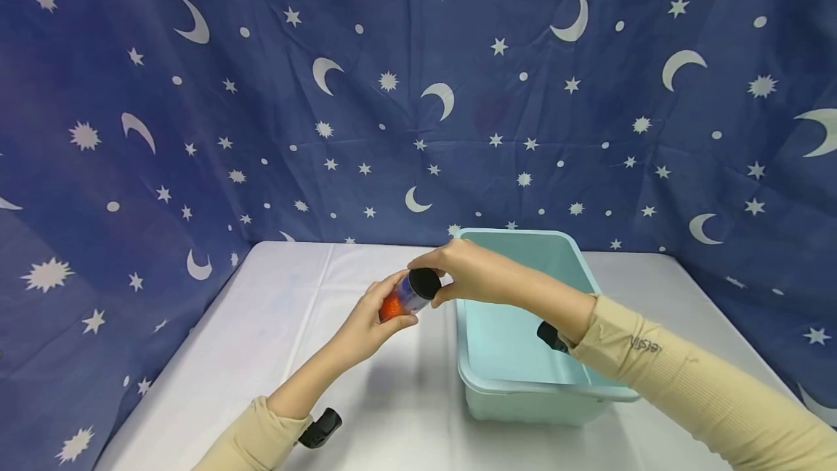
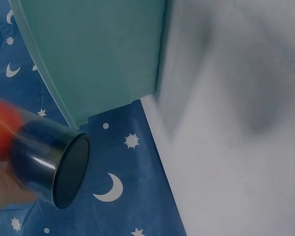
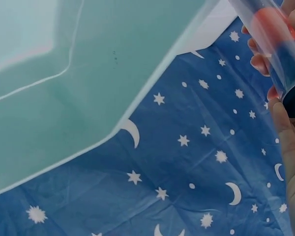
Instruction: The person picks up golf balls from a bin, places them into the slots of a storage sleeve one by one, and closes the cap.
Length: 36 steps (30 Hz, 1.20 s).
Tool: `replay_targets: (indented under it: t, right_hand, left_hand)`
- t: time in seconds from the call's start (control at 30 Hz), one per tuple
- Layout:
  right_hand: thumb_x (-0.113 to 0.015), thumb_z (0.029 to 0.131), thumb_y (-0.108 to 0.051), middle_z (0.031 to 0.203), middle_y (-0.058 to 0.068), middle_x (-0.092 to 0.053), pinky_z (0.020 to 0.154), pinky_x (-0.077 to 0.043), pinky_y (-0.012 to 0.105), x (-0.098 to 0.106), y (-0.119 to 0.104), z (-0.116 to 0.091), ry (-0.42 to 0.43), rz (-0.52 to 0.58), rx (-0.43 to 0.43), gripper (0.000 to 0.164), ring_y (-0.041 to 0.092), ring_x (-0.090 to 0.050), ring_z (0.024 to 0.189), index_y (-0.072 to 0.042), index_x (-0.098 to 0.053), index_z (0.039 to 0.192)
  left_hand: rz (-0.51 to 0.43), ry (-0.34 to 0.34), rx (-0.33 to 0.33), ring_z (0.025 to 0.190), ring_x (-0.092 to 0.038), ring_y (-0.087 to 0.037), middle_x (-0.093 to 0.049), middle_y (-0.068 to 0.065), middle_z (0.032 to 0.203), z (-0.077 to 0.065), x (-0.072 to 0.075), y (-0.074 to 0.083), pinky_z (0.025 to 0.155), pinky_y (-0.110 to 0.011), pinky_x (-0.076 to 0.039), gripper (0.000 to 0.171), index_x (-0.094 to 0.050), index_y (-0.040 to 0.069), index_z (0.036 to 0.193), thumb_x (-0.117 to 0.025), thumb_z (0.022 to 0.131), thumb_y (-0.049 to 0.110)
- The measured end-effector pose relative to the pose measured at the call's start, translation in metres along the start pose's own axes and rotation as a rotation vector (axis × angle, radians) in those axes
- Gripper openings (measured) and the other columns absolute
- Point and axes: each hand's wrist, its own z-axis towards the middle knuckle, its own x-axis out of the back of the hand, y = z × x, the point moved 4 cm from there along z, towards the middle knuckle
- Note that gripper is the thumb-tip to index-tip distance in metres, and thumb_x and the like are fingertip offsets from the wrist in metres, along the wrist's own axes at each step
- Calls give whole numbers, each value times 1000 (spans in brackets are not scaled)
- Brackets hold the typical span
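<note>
A clear plastic tube [image 1: 408, 299] with a black lid [image 1: 425, 283] is held tilted above the table, left of the bin. Inside it show something orange [image 3: 271, 25] and something dark blue [image 2: 34, 152]; both look rounded. My left hand [image 1: 362, 327] grips the tube's body, with the thumb along its near side. Fingers and thumb of my right hand [image 1: 482, 272] pinch the lid end from above and the right. In the left wrist view the lid appears in place on the tube. The tube's lower end is hidden by the left hand in the head view.
A light teal plastic bin [image 1: 466, 355] stands on the white-covered table [image 1: 261, 333], under the right forearm. Its visible floor shows no objects. A blue cloth [image 1: 366, 180] with moons and stars hangs behind and at the sides. Each wrist wears a small black camera [image 1: 320, 428].
</note>
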Motion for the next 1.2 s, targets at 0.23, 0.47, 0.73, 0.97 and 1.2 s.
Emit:
replay_targets:
  t: [0.23,0.47,0.73,0.97,1.2]
  right_hand:
    - [-79,73,-5,112,6,-69,82,-55,25,-5,9,-1,23,-7,-43,52,16,-68,95,-3,-60,122]
    - [-76,77,-8,139,6,-52,95,-49,32,-11,3,-2,-34,-33,-21,70,21,-55,122,-7,-44,140]
    - [-73,82,-16,142,4,-49,96,-49,37,-10,9,-16,-29,-54,-97,72,23,-57,119,-14,-38,145]
    - [-70,85,-19,127,3,-60,92,-51,38,4,17,-36,32,-57,-127,51,23,-62,109,-12,-51,131]
    - [-69,86,-19,111,0,-65,87,-52,38,18,26,-58,119,-50,-154,29,20,-62,105,-12,-58,112]
  left_hand:
    - [-2,32,4,108,-51,-28,-58,-15,122,9,-2,-2,91,-41,-46,63,-48,7,135,-75,79,12]
    - [-38,54,41,105,-58,-26,-64,-11,111,8,-1,-6,88,-43,-48,54,-51,8,124,-77,77,11]
    - [-67,119,88,99,-63,-28,-68,-14,104,5,-1,-28,87,-44,-51,53,-51,4,120,-77,74,7]
    - [-21,180,181,97,-63,-29,-66,-13,105,9,-4,-50,81,-43,-53,58,-51,6,121,-81,71,11]
    - [6,207,211,93,-64,-27,-68,-13,103,4,-11,-66,75,-40,-52,60,-53,7,115,-85,65,8]
